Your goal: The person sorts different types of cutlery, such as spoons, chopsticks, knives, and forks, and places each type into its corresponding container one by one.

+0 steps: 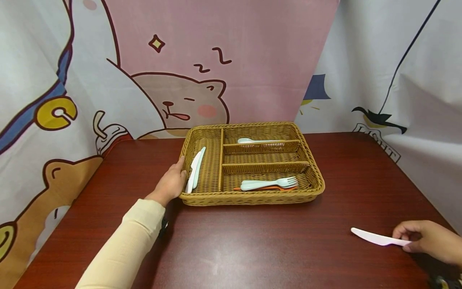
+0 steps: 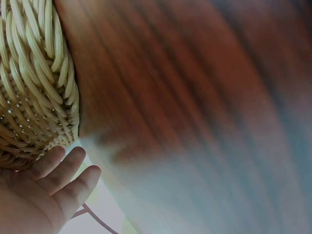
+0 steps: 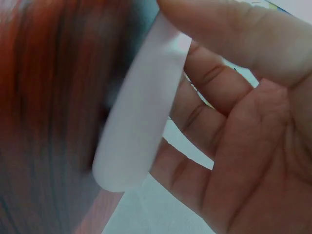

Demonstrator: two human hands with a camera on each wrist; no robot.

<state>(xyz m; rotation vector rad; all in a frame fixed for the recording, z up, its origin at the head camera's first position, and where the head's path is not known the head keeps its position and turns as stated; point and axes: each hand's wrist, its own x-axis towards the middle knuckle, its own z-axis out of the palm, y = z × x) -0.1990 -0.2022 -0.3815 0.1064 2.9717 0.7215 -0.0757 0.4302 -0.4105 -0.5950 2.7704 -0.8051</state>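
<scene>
A wicker basket (image 1: pixel 221 160) with compartments lies on the table. My left hand (image 1: pixel 169 182) rests against its left side, and in the left wrist view the fingers (image 2: pixel 73 187) are extended beside the woven wall. My right hand (image 1: pixel 429 241) pinches the handle of a pale pinkish-white plastic knife (image 1: pixel 375 237) above the table at the right, its blade pointing left. In the right wrist view, the knife's handle (image 3: pixel 139 112) shows large next to the thumb. Two knives, one white (image 1: pixel 193 170) and one mint (image 1: pixel 198 168), lie in the left compartment.
The front right compartment holds a mint fork (image 1: pixel 267 184) over an orange utensil (image 1: pixel 285 188). A mint utensil (image 1: pixel 245 141) lies partly hidden in the back compartment. The dark red table (image 1: pixel 234 245) meets a printed cloth (image 1: pixel 270 60) behind and at the sides.
</scene>
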